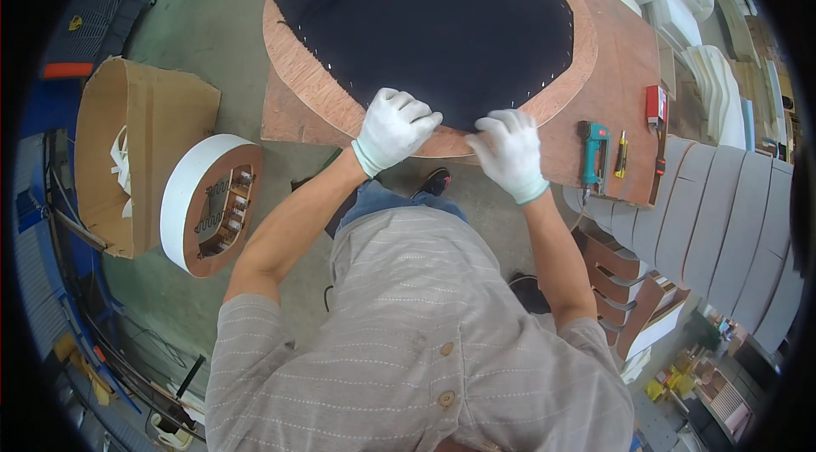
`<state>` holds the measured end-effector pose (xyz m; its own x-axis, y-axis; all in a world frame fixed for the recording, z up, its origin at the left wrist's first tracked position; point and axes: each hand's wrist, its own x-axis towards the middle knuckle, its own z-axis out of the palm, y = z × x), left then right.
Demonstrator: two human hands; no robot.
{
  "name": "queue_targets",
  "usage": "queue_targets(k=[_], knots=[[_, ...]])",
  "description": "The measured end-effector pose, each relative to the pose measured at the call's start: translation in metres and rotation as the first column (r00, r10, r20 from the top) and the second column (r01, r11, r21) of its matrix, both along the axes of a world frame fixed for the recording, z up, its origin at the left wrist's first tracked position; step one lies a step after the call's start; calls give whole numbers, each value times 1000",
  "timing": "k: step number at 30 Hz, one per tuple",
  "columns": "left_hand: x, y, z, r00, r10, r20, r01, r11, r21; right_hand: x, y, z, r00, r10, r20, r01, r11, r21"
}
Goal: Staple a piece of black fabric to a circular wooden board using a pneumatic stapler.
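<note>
A black fabric sheet [425,19] lies stapled over a rounded plywood panel [306,82] on a wooden worktable [625,70]. Both my hands wear white gloves. My left hand [393,127] presses down on the near edge of the fabric, fingers curled over it. Beside it, my right hand [508,150] pinches and pulls the same near edge of the fabric. A row of staples runs along the fabric's border on both sides.
A teal staple gun [592,150], a yellow utility knife [621,155] and a red box [655,105] lie on the table's right. A round white-rimmed seat frame with springs [208,201] leans by a cardboard box [127,155] on the left. Grey upholstered panels [722,223] stand at right.
</note>
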<state>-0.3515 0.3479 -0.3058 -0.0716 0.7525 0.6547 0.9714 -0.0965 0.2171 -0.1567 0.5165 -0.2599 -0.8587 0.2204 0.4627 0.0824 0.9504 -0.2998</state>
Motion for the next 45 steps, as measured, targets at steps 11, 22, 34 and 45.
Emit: queue_targets(k=[11,22,34,45], knots=[[1,11,6,1000,2,28,-5,995,101,-12,16,-17,997,36,65,-46,986,162],[20,4,-4,998,46,43,-43,996,-74,-16,16,-33,996,87,0,-84,962,261],[81,-19,18,953,298,48,-235,833,-502,9,-6,-12,994,-61,86,62,998,-8],[88,-13,27,925,359,126,-288,876,-388,-11,-2,-27,990,-44,133,32,995,95]])
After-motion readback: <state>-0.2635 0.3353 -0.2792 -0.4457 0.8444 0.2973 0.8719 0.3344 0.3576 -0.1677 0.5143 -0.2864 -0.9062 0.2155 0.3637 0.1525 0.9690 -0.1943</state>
